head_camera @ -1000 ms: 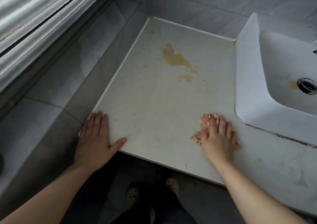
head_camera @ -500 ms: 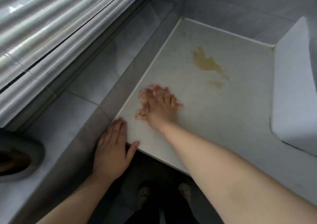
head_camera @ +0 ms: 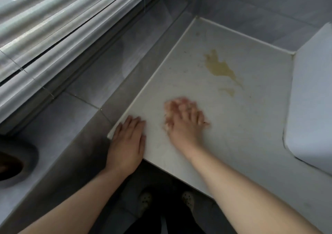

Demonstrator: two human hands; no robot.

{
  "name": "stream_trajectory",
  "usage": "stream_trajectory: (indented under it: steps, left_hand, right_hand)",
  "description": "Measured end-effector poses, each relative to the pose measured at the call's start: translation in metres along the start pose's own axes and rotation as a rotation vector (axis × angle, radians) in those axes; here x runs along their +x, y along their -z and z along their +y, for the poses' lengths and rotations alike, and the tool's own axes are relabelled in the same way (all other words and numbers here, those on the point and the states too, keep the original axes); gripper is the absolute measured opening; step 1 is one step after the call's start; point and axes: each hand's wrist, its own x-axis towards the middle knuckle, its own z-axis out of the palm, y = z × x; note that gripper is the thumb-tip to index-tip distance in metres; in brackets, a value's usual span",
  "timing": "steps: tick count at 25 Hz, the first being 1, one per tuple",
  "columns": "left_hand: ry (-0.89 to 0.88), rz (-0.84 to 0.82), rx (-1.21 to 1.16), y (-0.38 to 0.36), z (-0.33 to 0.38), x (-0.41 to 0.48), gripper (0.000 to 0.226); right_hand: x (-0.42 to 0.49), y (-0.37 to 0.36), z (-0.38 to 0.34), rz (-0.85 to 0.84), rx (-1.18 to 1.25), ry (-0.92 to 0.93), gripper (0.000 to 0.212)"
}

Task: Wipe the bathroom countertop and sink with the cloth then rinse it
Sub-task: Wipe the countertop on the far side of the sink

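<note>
Head view, looking down: left hand (head_camera: 127, 142) flat, fingers straight, on the near left corner of the pale countertop (head_camera: 251, 117). Just beside it, right hand (head_camera: 183, 124), blurred, pressing flat-fingered on a pinkish cloth (head_camera: 167, 111) on that surface. Yellow-brown stain (head_camera: 219, 68) farther back; white sink (head_camera: 314, 99) at right.

2 bare hands, left hand (head_camera: 126, 144) and right hand (head_camera: 183, 124), 1 cloth (head_camera: 167, 110), 1 countertop (head_camera: 251, 126), 1 white sink (head_camera: 312, 99), 2 yellow-brown stains, large stain (head_camera: 219, 67) and small stain (head_camera: 228, 91), 2 perforated clogs, left clog (head_camera: 144, 200) and right clog (head_camera: 188, 199), 1 slatted blind (head_camera: 53, 27), 1 dark round vessel (head_camera: 21, 154).
</note>
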Motion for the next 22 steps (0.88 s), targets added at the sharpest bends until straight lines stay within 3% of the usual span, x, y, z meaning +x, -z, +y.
stream_trajectory:
  steps: [2,4,7,9,11,13,15,16,18,20,22]
  left_hand:
    - [0.010,-0.103,0.058,0.002,0.009,0.023,0.071]
    - [0.017,-0.235,0.106,0.000,0.016,0.041,0.090]
    - [0.036,-0.317,0.178,-0.006,0.027,0.053,0.098]
    - [0.043,-0.291,0.222,-0.008,0.032,0.054,0.098]
    - [0.021,-0.281,0.240,-0.008,0.035,0.057,0.099]
    - [-0.040,-0.281,0.227,-0.009,0.041,0.073,0.099]
    - [-0.094,-0.281,0.228,-0.013,0.048,0.098,0.095]
    - [-0.111,-0.282,0.241,-0.015,0.051,0.110,0.090]
    - [-0.092,-0.256,0.248,-0.020,0.052,0.127,0.081]
    - [-0.036,-0.197,0.227,-0.024,0.049,0.134,0.087]
    - [-0.011,-0.195,0.253,-0.027,0.050,0.135,0.096]
  right_hand:
    - [-0.030,-0.005,-0.010,-0.060,-0.028,0.192,0.059]
    - [-0.036,-0.003,0.024,-0.084,-0.080,0.229,0.058]
    - [0.009,0.006,0.103,0.064,-0.039,-0.160,0.063]
    - [0.021,0.009,0.117,0.052,0.043,-0.406,0.055]
    - [0.003,-0.002,0.088,0.150,0.013,-0.250,0.054]
    - [-0.030,-0.009,0.060,0.107,-0.036,0.095,0.058]
    - [-0.026,-0.005,0.085,0.045,-0.056,0.193,0.060]
    - [-0.013,0.000,0.112,0.077,-0.072,0.094,0.062]
    - [0.016,0.012,0.173,0.120,-0.041,-0.302,0.063]
    - [0.035,0.026,0.213,0.088,0.090,-0.680,0.055]
    - [0.049,0.026,0.200,0.080,0.088,-0.760,0.054]
